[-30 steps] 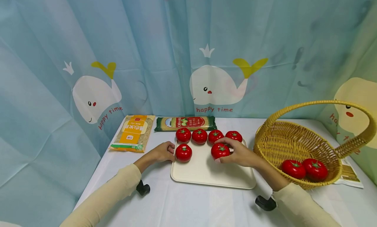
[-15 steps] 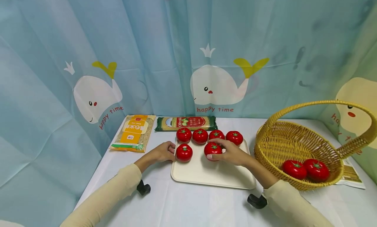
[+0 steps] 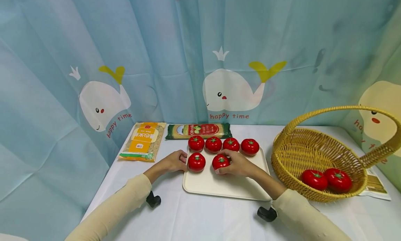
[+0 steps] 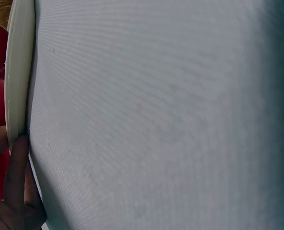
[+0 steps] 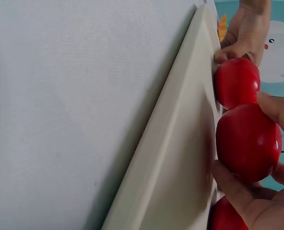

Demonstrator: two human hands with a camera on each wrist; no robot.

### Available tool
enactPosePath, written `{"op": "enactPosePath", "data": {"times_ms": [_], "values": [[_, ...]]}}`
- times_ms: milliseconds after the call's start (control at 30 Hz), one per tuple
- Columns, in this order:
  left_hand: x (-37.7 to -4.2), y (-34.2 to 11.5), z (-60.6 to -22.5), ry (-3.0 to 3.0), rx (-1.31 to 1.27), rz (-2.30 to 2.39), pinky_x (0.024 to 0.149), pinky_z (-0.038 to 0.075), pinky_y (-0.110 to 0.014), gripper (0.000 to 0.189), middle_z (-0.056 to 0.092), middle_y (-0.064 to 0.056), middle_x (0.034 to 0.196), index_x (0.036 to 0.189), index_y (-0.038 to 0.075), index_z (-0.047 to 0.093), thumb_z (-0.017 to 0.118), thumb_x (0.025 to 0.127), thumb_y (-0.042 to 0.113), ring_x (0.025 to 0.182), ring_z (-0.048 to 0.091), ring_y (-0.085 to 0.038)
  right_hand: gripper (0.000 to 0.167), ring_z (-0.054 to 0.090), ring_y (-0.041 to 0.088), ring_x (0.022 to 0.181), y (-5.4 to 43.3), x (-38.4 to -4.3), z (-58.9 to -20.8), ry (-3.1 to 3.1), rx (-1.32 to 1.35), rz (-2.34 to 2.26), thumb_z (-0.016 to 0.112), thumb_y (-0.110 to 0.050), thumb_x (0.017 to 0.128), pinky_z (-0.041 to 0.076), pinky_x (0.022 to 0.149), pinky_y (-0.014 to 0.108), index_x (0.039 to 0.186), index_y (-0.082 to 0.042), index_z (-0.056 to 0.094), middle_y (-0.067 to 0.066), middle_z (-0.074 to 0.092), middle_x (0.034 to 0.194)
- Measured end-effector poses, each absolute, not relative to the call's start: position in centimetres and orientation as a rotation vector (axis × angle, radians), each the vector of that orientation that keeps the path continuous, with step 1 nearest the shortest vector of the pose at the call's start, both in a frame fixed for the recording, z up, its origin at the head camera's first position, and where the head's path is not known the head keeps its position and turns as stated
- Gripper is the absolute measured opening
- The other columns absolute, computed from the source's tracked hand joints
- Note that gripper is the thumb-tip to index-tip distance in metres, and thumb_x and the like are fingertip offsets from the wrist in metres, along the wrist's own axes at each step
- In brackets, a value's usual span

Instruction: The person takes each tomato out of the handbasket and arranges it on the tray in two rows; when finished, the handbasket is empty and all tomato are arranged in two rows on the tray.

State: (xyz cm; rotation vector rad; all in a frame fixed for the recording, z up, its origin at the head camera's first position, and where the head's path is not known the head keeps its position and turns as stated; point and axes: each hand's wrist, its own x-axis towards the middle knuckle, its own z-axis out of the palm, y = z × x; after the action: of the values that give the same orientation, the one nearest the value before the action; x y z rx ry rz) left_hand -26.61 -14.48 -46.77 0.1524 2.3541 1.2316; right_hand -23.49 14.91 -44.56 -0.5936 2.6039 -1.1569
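Note:
My right hand grips a red tomato by its sides. In the right wrist view this tomato appears slightly above the cream tray, with thumb and fingers around it. My left hand pinches the left rim of the tray. The left wrist view has its thumb over the rim and a finger against the outside. Just left of the gripped tomato, another tomato sits on the tray. Behind them a row of several tomatoes lines the tray's far edge.
At the right stands a wicker basket with a tall handle, two tomatoes inside. A noodle packet lies behind the tray, a grain bag to its left. Another packet is partly hidden under the basket. A curtain hangs behind.
My right hand has moved left over the tray with the tomato, toward the tomato at the tray's left. The left hand stays at the rim.

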Motion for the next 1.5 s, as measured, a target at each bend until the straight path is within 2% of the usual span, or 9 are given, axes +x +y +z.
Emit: {"op": "enactPosePath", "data": {"times_ms": [233,500,767,1067,1500], "values": [[-26.7,-14.3,-46.8,2.365,0.150,1.213,0.075,0.055,-0.025,0.054,0.058,-0.009,0.100,0.123,0.000,0.054,0.077,0.074,0.000,0.088,0.056,-0.018,0.069,0.062,0.030,0.109,14.2,-23.5,-44.4,2.533,-0.669,-1.212,0.086,-0.027,0.079,0.059,0.089,0.040,0.135,0.001,0.056,0.016,0.064,0.124],[-26.6,-14.3,-46.8,2.353,0.154,1.231,0.075,0.056,-0.025,0.054,0.059,-0.009,0.099,0.123,0.000,0.054,0.078,0.074,-0.001,0.087,0.057,-0.017,0.068,0.061,0.033,0.113,13.4,-23.5,-44.5,2.571,-0.575,-1.168,0.087,-0.021,0.076,0.057,0.095,0.046,0.131,0.001,0.053,0.018,0.061,0.124],[-26.7,-14.4,-46.7,2.353,0.152,1.221,0.075,0.056,-0.025,0.055,0.058,-0.009,0.100,0.124,0.000,0.053,0.078,0.074,0.000,0.087,0.058,-0.018,0.069,0.062,0.035,0.114,13.2,-23.6,-44.4,2.576,-0.548,-1.168,0.088,-0.019,0.074,0.058,0.093,0.046,0.133,0.000,0.055,0.019,0.062,0.127],[-26.6,-14.4,-46.8,2.341,0.137,1.235,0.075,0.058,-0.026,0.054,0.058,-0.010,0.101,0.123,0.000,0.053,0.078,0.074,-0.001,0.086,0.058,-0.018,0.068,0.061,0.034,0.116,12.7,-23.6,-44.3,2.594,-0.527,-1.151,0.087,-0.017,0.075,0.056,0.097,0.049,0.133,-0.002,0.055,0.018,0.062,0.127],[-26.5,-14.5,-46.8,2.358,0.134,1.221,0.075,0.058,-0.026,0.054,0.059,-0.010,0.102,0.124,0.000,0.053,0.077,0.075,0.000,0.087,0.058,-0.018,0.080,0.057,0.039,0.123,13.2,-23.7,-44.3,2.537,-0.579,-1.169,0.089,-0.026,0.075,0.051,0.103,0.052,0.140,-0.002,0.049,0.022,0.058,0.134]]}}
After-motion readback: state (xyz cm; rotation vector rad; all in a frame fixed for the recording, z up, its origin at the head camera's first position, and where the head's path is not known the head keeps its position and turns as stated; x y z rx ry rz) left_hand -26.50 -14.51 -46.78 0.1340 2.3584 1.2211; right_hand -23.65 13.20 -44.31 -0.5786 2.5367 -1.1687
